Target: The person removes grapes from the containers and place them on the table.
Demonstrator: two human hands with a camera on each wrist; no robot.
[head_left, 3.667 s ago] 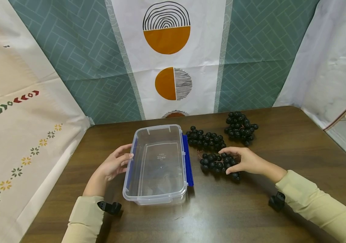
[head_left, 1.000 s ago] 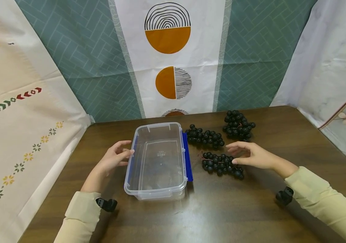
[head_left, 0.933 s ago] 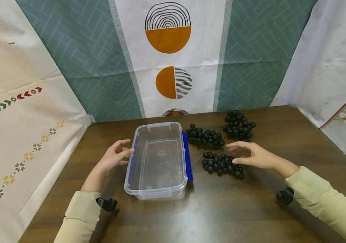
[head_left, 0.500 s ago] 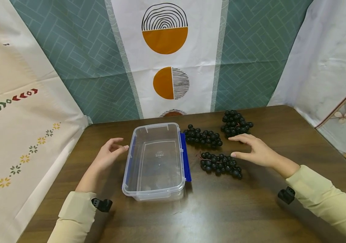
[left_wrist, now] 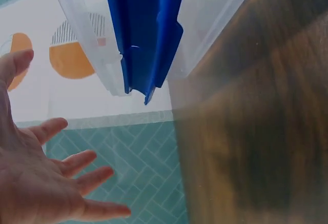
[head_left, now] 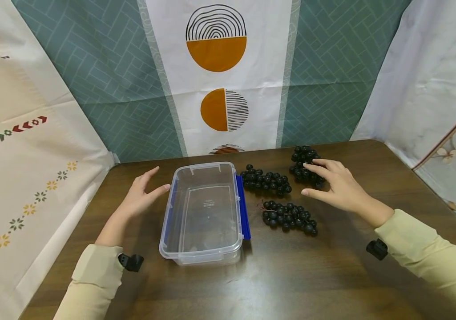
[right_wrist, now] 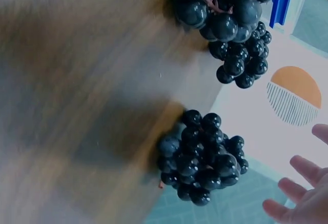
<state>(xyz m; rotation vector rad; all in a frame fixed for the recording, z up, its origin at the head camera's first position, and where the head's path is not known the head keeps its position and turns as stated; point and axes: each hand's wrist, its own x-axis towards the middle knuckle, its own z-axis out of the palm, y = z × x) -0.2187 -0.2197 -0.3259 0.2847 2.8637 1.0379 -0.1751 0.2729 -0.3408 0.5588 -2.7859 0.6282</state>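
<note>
A clear plastic food container (head_left: 207, 213) with blue side latches stands lidless on the table. Just off its left wall is my left hand (head_left: 136, 195), fingers spread and holding nothing; the left wrist view shows a blue latch (left_wrist: 144, 34) apart from the fingers. My right hand (head_left: 340, 184) hovers with fingers extended, overlapping the rear bunch of black grapes (head_left: 305, 165) in the head view. In the right wrist view its fingers are apart from that bunch. A second bunch of grapes (head_left: 267, 180) lies beside the container, and a third bunch of grapes (head_left: 289, 218) lies nearer the front.
The brown wooden table (head_left: 292, 280) ends at a back edge before a green and white patterned curtain (head_left: 324, 111). Pale cloth (head_left: 31, 186) hangs on the left, and a marbled white sheet (head_left: 432, 89) covers the right side.
My right hand has let go of the front grape bunch and moved back and up towards the rear bunch. My left hand has come off the container's wall and spread its fingers.
</note>
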